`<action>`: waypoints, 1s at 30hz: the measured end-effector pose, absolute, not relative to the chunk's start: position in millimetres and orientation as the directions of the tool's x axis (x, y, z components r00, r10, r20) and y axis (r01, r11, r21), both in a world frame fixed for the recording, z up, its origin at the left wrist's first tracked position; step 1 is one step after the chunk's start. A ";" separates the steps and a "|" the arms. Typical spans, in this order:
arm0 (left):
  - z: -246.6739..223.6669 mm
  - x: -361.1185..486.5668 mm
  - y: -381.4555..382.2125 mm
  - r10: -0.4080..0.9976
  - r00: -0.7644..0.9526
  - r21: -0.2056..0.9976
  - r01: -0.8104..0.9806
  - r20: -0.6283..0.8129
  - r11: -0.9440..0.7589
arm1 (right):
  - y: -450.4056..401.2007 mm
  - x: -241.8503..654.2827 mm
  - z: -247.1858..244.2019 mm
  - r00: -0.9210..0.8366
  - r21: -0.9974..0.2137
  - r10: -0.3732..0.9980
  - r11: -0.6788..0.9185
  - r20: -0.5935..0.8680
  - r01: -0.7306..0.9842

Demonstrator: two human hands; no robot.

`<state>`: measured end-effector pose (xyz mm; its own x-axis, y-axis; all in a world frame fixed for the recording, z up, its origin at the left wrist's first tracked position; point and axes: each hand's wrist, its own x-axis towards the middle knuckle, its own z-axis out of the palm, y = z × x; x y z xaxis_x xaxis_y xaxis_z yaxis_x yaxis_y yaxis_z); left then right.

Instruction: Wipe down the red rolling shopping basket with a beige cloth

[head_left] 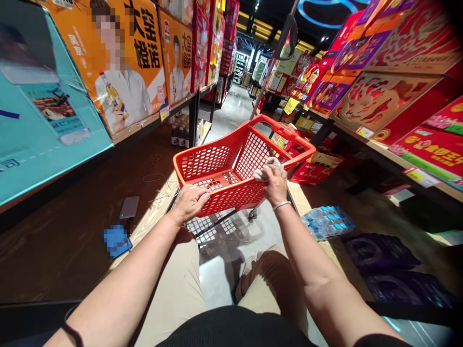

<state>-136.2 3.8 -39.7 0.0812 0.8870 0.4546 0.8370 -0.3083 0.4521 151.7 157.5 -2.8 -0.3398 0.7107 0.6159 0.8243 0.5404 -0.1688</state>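
Note:
A red plastic shopping cart [231, 197] with a lattice basket stands in front of my knees, nothing visible inside it. My left hand [190, 201] grips the near left part of its rim, thumb and fingers curled over the edge. In my right hand [275, 183] is a crumpled whitish cloth [269, 166], pressed against the rim on the right side. The cart's handle [296, 137] rises at the far right, untouched by either hand.
Shelves of boxed goods line both sides, with orange cartons [126, 62] left and red gift boxes [434, 156] right. A pack of water bottles [327, 221] lies low on the right. A white power bank-like slab [129, 207] with a cable lies left. A tiled aisle [237, 96] runs ahead.

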 end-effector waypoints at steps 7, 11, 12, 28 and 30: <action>-32.0 -138.0 7.7 0.916 0.003 0.404 0.897 0.401 -0.180 | 153.8 132.1 24.2 -0.438 -0.089 0.758 0.540 0.483 0.837; -21.7 -101.6 14.4 0.925 -0.064 0.224 0.974 0.374 -0.023 | 122.8 92.8 19.7 -0.612 -0.013 0.658 0.686 0.440 0.728; -20.5 -90.0 16.6 0.924 -0.079 0.217 0.976 0.373 -0.004 | 117.0 86.1 17.1 -0.636 -0.006 0.631 0.712 0.444 0.702; -40.9 -87.3 33.4 0.865 -0.055 0.281 0.954 0.499 -0.101 | 183.2 198.7 35.3 -0.205 -0.162 0.740 0.392 0.640 0.906; -41.5 -87.8 34.2 0.859 -0.065 0.281 0.955 0.507 -0.094 | 171.0 179.0 22.5 -0.316 -0.139 0.714 0.500 0.625 0.855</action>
<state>-87.8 34.2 -41.5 -0.0650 0.8594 0.5071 0.9551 -0.0937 0.2812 179.0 171.0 22.5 -0.3164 0.7140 0.6246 0.8545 0.5004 -0.1391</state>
